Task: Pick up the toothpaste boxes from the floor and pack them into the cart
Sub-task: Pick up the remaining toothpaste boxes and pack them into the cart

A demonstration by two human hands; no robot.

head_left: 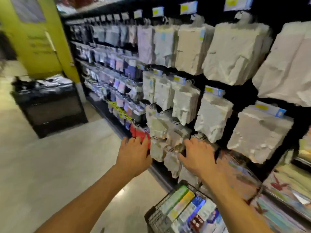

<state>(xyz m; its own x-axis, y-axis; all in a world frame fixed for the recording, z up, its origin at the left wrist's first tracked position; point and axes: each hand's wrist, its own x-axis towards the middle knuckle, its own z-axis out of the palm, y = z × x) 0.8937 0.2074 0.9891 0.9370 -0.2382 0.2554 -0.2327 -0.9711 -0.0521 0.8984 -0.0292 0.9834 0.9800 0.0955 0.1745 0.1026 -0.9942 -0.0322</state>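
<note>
The picture is blurred by motion. A black wire cart (155,214) stands at the bottom right with several toothpaste boxes (185,207) lying side by side in it. My left hand (134,154) and my right hand (196,155) are both stretched forward above the cart, fingers spread, holding nothing, in front of the lower pegs of a shelf rack. No toothpaste box shows on the visible floor (58,165).
A tall black shelf rack (242,96) hung with white packaged goods fills the right side. Stacked flat packs (286,190) lie on its lower right shelf. A black display bin (50,105) stands at the left by a yellow-green pillar (33,39).
</note>
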